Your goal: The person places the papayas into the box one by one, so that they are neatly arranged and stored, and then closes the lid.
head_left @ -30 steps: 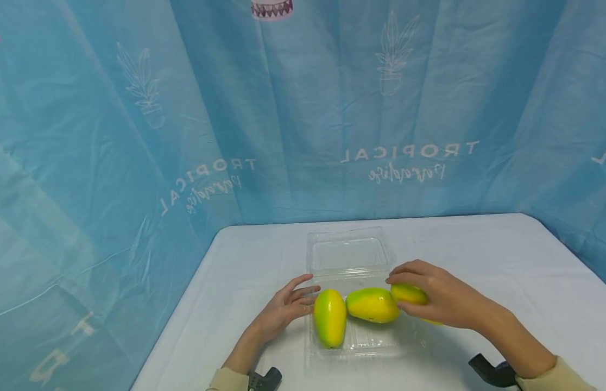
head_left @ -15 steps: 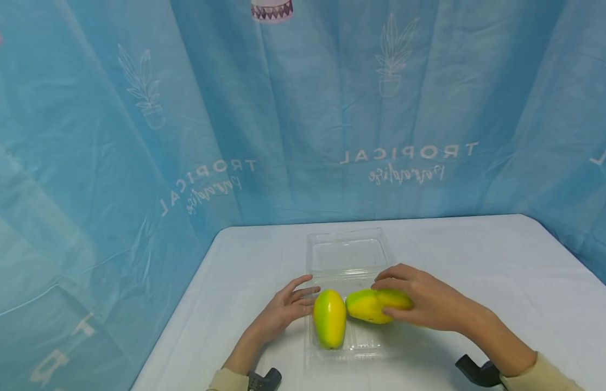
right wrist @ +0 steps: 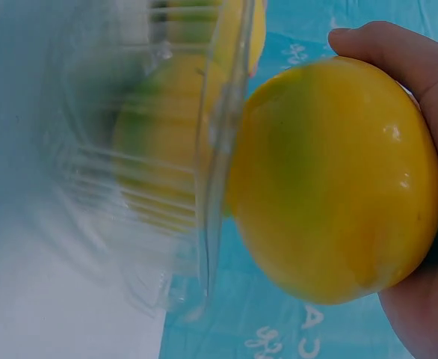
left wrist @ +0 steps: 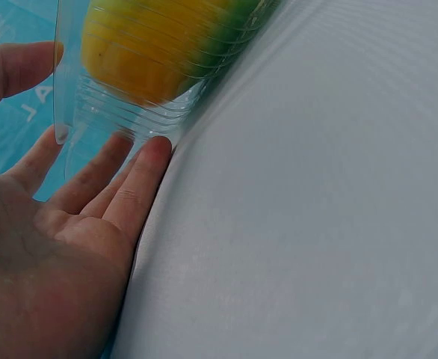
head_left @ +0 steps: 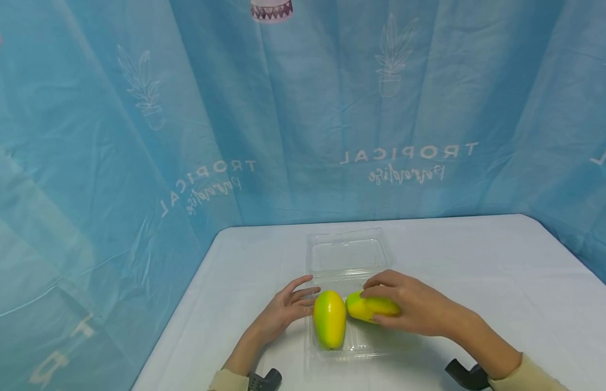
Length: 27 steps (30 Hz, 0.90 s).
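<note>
My right hand point(head_left: 415, 304) grips a yellow-green mango point(right wrist: 331, 179) from above, thumb on the near side and fingers on the far side. It is held over the right part of a clear plastic clamshell box point(head_left: 364, 347), just outside the rim in the right wrist view. Inside the box, one mango point(head_left: 329, 319) lies lengthwise at the left, and a second mango point(head_left: 357, 307) lies crosswise, partly hidden by the held one. My left hand point(head_left: 283, 310) is spread at the box's left side, fingertips point(left wrist: 158, 146) against the ribbed clear wall.
The box's clear lid point(head_left: 349, 255) lies folded back on the far side. A white cloth covers the table point(head_left: 479, 260). Blue printed curtains point(head_left: 303, 136) hang behind and at both sides. Dark wrist mounts point(head_left: 266, 380) sit near both cuffs.
My right hand has moved left with the held mango, bringing it over the crosswise mango and the box. The left hand and the lengthwise mango have stayed in place.
</note>
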### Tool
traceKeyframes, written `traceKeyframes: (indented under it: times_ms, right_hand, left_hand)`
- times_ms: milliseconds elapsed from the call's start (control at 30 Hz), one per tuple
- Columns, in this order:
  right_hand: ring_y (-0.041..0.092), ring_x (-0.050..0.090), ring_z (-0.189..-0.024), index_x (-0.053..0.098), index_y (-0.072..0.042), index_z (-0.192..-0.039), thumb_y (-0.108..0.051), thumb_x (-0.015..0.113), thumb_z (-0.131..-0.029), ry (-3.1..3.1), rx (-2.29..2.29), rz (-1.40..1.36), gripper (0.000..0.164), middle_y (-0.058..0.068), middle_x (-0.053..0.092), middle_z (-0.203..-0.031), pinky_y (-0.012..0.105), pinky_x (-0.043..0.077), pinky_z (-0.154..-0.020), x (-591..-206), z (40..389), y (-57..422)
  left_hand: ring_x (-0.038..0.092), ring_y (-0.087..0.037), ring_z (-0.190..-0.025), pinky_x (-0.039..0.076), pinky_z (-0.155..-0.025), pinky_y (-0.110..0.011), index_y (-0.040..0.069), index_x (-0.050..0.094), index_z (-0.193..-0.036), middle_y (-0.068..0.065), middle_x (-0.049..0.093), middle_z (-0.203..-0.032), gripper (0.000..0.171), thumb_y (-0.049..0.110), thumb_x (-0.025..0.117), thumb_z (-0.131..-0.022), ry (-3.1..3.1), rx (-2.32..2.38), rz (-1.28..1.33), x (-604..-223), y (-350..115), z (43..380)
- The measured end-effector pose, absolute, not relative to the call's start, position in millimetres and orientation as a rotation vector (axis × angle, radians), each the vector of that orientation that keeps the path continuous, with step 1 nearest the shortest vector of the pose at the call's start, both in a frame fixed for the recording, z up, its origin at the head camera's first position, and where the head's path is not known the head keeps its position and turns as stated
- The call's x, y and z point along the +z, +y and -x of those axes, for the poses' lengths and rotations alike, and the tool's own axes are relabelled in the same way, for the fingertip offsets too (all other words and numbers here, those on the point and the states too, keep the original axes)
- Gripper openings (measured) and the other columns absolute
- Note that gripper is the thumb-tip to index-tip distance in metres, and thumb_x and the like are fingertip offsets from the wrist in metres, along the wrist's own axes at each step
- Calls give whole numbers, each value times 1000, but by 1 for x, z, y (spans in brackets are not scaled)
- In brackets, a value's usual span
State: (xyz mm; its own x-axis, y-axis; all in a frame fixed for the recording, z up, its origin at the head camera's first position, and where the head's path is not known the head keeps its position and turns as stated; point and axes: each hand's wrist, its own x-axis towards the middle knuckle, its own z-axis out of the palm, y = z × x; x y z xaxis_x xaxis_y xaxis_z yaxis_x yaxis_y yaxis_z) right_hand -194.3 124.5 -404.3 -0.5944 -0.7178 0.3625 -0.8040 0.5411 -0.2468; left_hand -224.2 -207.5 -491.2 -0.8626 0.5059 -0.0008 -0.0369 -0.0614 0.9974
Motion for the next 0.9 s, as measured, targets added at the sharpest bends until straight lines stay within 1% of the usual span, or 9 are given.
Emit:
traceKeyframes:
  times_ms: [133, 400, 600, 733, 900]
  right_hand:
    - [5, 52, -107, 69, -27, -114, -39, 74, -83, -2553, 585, -1309, 34, -16, 54, -121, 28, 51, -88, -407, 194, 121]
    - [5, 52, -106, 69, -26, -113, -35, 75, -82, -2528, 613, -1368, 32, -16, 54, -122, 28, 50, -87, -415, 193, 115]
    - [5, 52, -105, 69, -27, -114, -33, 75, -82, -2513, 638, -1405, 33, -17, 55, -121, 29, 51, -87, -421, 192, 110]
    - [5, 52, -106, 67, -31, -115, -35, 74, -83, -2511, 637, -1421, 33, -17, 55, -120, 29, 50, -88, -424, 193, 108]
    - [5, 53, -106, 66, -33, -115, -36, 74, -84, -2517, 632, -1428, 32, -17, 55, -120, 29, 51, -88, -427, 193, 106]
  left_hand:
    - [50, -30, -125, 43, -100, -41, 17, 29, -151, -13, 43, -145, 68, 13, 62, -91, 1851, 1982, -502, -491, -207, 224]
    - [50, -30, -124, 43, -99, -42, 23, 35, -148, -13, 43, -145, 64, 15, 63, -91, 1871, 1977, -499, -492, -207, 225]
    - [50, -29, -124, 43, -100, -42, 19, 30, -151, -15, 41, -146, 68, 14, 62, -91, 1862, 1976, -502, -491, -207, 224]
    - [49, -30, -125, 42, -101, -41, 16, 27, -151, -15, 40, -147, 69, 13, 61, -92, 1843, 1972, -509, -490, -208, 224]
    - [49, -30, -125, 42, -101, -41, 15, 26, -151, -15, 40, -147, 69, 12, 61, -92, 1836, 1967, -509, -491, -208, 225]
